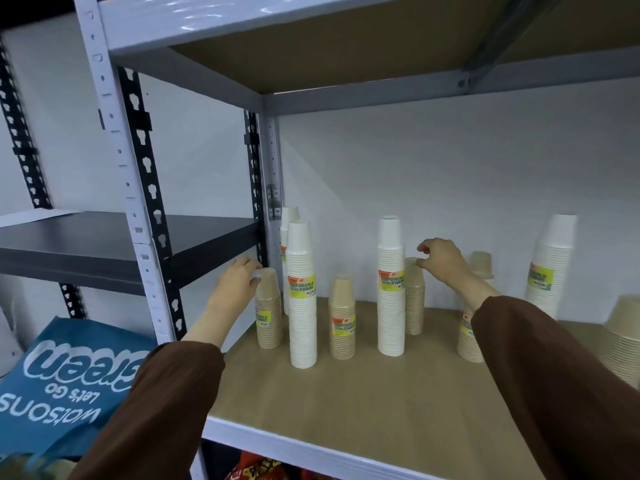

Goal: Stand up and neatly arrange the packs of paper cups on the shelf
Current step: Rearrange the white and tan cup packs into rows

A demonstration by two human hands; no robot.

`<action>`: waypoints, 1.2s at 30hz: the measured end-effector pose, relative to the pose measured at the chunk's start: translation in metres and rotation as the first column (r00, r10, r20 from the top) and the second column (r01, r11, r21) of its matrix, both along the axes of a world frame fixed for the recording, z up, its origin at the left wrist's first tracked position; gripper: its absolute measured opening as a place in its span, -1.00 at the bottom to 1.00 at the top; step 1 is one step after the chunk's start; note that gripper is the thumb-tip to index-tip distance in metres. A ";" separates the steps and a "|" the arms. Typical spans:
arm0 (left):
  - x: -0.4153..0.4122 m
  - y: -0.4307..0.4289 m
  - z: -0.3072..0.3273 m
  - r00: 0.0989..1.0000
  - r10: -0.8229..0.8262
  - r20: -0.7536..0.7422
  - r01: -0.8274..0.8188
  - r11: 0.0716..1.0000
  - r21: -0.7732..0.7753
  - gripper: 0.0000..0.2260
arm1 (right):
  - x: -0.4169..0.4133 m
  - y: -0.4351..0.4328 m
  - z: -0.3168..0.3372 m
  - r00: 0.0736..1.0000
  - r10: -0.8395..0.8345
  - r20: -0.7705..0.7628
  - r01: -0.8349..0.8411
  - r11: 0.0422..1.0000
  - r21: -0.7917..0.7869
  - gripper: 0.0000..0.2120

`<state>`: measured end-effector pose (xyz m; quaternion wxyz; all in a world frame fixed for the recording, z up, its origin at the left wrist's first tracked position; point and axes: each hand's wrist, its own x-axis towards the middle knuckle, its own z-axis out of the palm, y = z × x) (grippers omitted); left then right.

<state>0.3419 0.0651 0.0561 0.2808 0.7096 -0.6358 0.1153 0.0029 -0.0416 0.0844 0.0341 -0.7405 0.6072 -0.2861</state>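
Several packs of paper cups stand upright on the brown shelf board (pixel 346 393). My left hand (pixel 239 278) grips the top of a short brown pack (pixel 268 313) at the far left. My right hand (pixel 440 258) pinches the top of another brown pack (pixel 414 299), which stands just behind a tall white pack (pixel 390 289). A second tall white pack (pixel 302 299) rises beside the left brown pack, with a third white pack (pixel 286 223) behind it. A short brown pack (pixel 342 320) stands in the middle.
A tall white pack (pixel 549 268) stands at the right, with a brown pack (pixel 469 334) partly hidden behind my right sleeve. A stack of brown bowls (pixel 623 337) sits at the right edge. A white upright post (pixel 138 237) and a blue bag (pixel 69 379) are on the left.
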 end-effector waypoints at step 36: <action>-0.004 -0.045 0.006 0.999 0.046 0.006 -0.046 0.982 0.181 -0.77 | -0.010 -0.031 -0.008 0.988 0.095 -0.125 -0.083 0.992 0.095 -0.71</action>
